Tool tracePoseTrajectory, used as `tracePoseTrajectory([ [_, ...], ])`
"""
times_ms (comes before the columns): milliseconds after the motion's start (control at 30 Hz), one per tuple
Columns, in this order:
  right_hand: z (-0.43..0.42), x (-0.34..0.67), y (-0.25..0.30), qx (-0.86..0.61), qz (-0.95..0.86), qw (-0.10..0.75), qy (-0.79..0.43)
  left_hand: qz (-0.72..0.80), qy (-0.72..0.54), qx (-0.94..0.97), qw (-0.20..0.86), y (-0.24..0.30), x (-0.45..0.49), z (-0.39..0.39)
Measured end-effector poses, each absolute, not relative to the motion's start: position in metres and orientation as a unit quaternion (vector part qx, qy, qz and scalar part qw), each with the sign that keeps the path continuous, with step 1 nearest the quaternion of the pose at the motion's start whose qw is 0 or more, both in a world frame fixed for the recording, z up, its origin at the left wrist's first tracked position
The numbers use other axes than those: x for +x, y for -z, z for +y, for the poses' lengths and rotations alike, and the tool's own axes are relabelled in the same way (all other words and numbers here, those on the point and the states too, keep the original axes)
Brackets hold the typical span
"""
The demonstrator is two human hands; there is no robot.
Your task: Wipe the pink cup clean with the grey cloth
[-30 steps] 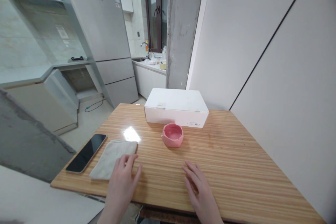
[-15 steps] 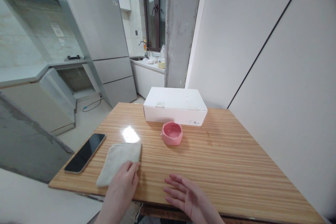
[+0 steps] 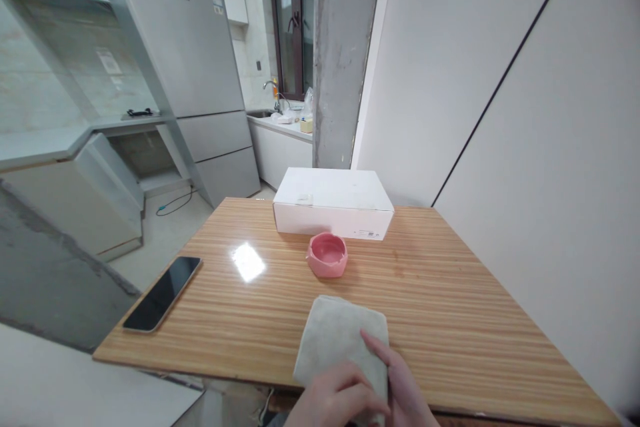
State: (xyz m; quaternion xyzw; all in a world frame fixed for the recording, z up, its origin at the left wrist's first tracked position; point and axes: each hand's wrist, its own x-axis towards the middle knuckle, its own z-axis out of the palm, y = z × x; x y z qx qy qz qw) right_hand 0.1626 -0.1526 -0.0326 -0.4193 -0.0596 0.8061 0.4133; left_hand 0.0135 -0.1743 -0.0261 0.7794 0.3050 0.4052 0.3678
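Cloth (image 3: 340, 333) in closed R grip (image 3: 404, 380), L (image 3: 337, 397) atop

black phone (image 3: 163, 295) on table (image 3: 460, 307), left side | white box (image 3: 333, 190) at far edge | silver fridge (image 3: 195, 60) beyond

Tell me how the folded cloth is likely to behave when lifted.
The cloth should be floppy, since it looks like soft fabric. It is probably light, being fairly thin and flat. Its layers may fall open, as loose edges show along its far side.
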Motion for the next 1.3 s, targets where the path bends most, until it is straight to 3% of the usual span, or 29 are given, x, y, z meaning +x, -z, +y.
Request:
tracePoseTrajectory([
  [200, -0.127, 0.204, 0.029, -0.466, -0.074, 0.516, -0.714, 0.424, -0.501, 0.672, 0.342, -0.028, -0.028, -0.089],
  [333, -0.100, 0.232, 0.032, -0.459, -0.133, 0.598, -0.643, 0.480, -0.475, 0.623, 0.395, -0.011, -0.043, -0.019],
  [533, -0.060, 0.249, 0.024, -0.459, -0.152, 0.685, -0.545, 0.413, -0.470, 0.636, 0.452, 0.014, -0.028, 0.014],
  [733, -0.019, 0.224, 0.019, -0.475, -0.168, 0.688, -0.522, 0.390, -0.498, 0.637, 0.440, 0.010, -0.011, 0.005],
  [1000, 0.011, 0.160, 0.012, -0.412, -0.246, 0.662, -0.576, 0.358, -0.552, 0.566, 0.496, 0.006, 0.004, -0.005],
  [1300, 0.023, 0.144, 0.013, -0.388, -0.228, 0.688, -0.569, 0.309, -0.543, 0.319, 0.713, 0.003, 0.003, 0.004],
])
